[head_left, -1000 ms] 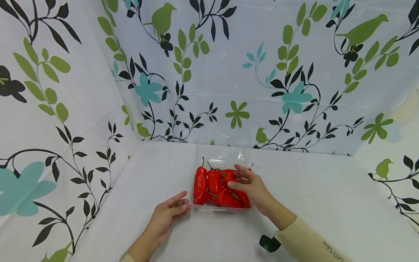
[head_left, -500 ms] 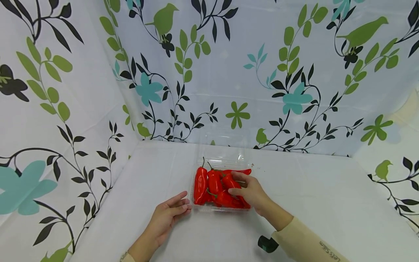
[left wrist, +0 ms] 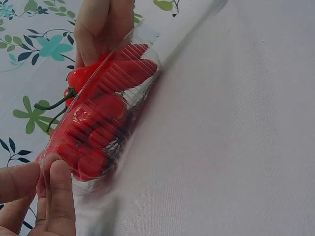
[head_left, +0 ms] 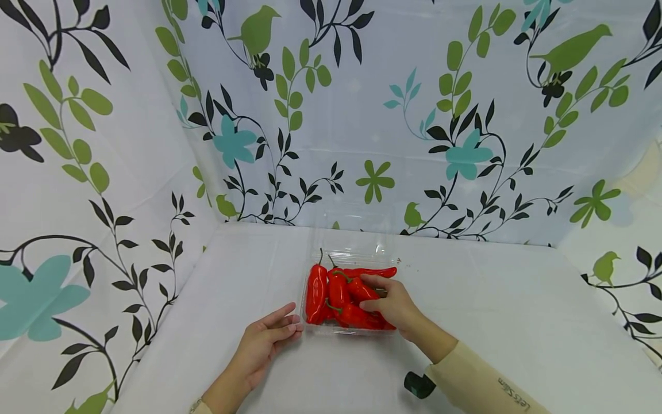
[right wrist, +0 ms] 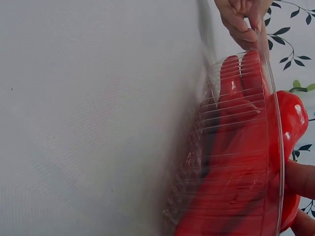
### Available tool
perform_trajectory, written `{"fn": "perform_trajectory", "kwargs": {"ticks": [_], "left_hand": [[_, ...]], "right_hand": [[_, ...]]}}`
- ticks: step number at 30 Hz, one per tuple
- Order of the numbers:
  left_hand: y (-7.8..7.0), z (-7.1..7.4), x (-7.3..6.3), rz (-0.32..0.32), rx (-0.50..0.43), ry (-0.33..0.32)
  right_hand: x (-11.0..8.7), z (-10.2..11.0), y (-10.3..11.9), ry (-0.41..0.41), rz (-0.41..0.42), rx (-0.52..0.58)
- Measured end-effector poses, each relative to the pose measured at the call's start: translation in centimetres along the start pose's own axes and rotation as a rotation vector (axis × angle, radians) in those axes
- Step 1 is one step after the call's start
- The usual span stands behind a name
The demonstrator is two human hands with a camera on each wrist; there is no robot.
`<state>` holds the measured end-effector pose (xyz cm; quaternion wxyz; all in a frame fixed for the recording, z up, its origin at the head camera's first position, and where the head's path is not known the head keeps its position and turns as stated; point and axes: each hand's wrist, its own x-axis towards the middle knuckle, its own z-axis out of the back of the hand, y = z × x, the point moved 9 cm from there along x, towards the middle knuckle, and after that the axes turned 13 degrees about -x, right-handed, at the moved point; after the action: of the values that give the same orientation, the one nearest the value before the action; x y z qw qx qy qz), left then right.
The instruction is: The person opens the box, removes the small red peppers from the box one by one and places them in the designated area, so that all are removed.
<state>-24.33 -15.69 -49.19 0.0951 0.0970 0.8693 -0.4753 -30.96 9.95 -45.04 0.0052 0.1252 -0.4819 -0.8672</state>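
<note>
A clear plastic clamshell container (head_left: 336,330) full of red peppers sits on the white table, its transparent lid (head_left: 351,238) raised at the back. My right hand (head_left: 399,306) reaches in from the right. Its thumb and index finger hold a red pepper (head_left: 360,290) on the pile from both sides. At the container's left edge is my left hand (head_left: 261,348), its thumb and fingertips pinching the rim. Other peppers (head_left: 316,293) lie close together, green stems showing; one long pepper (head_left: 369,272) runs along the back. The right palm hides the container's right side.
A white cloth with printed leaves and birds (head_left: 374,181) hangs behind the table and along both sides. A small dark device (head_left: 419,385) is at the right sleeve (head_left: 481,379). Tiny dark specks lie on the table behind the container's right corner.
My right hand has come down from above the peppers, and its thumb and index finger have closed on one, shifting it slightly left. The left hand has stayed put at the rim.
</note>
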Motion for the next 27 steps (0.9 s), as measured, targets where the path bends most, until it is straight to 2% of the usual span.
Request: {"fn": "perform_trajectory", "kwargs": {"ticks": [11, 27], "left_hand": [[-0.1, -0.1, -0.1, 0.007, -0.003, 0.015], [0.0, -0.2, -0.2, 0.015, -0.019, 0.019]], "right_hand": [[0.0, 0.1, -0.2, 0.004, -0.011, 0.047], [-0.3, 1.4, 0.3, 0.039, 0.028, 0.304]]}}
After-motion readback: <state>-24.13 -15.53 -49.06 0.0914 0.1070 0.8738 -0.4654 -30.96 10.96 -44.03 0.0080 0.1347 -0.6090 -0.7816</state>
